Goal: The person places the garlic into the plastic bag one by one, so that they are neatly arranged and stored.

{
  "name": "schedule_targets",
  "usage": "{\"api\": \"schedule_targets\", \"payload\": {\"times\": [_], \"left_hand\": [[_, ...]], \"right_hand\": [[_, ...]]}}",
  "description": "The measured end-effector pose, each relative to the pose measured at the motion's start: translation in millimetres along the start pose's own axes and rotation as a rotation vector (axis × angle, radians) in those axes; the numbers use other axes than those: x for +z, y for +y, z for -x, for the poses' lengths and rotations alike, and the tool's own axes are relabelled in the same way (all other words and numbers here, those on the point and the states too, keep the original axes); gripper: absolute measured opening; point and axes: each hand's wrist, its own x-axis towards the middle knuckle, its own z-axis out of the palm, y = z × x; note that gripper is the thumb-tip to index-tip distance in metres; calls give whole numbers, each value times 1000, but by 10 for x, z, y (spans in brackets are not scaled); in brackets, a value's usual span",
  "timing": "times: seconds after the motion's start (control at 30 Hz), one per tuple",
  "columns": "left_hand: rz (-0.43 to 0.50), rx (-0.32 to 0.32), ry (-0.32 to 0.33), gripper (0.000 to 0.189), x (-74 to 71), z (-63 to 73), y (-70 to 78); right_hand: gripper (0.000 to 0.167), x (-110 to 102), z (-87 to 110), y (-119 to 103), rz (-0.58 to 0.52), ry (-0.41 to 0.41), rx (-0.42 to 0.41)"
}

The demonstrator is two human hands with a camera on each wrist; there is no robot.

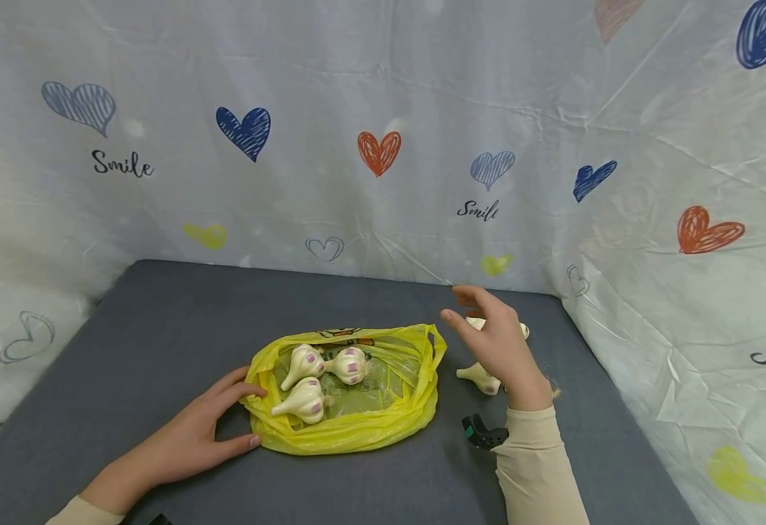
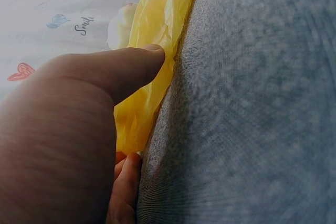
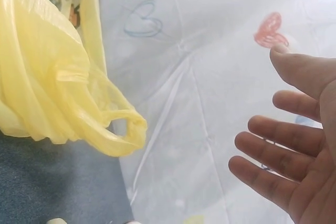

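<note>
- Holds the yellow bag at its left end with the left hand, thumb and fingers around this end.
- Contains, in the bag's left part, three garlic bulbs, just beside those fingers.
- Has the right hand right of the bag, thumb and fingertips apart.
- Shows other garlic right of the bag, partly hidden behind that hand.

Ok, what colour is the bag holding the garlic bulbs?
The bag is bright yellow, seen best in the head view.
</note>
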Motion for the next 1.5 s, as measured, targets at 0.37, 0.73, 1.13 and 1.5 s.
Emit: {"api": "schedule_targets", "payload": {"times": [0.37, 0.73, 1.13, 1.5], "left_hand": [[-17, -1, 8, 55, 16, 1, -17], [-13, 17, 3, 55, -17, 10, 17], [14, -1, -19, 55, -19, 3, 11], [21, -1, -21, 54, -18, 4, 13]], "right_hand": [[58, -36, -1, 28, -25, -1, 18], [60, -31, -7, 50, -16, -8, 24], [62, -12, 0, 134, -16, -15, 43], [58, -55, 13, 195, -30, 0, 61]]}}
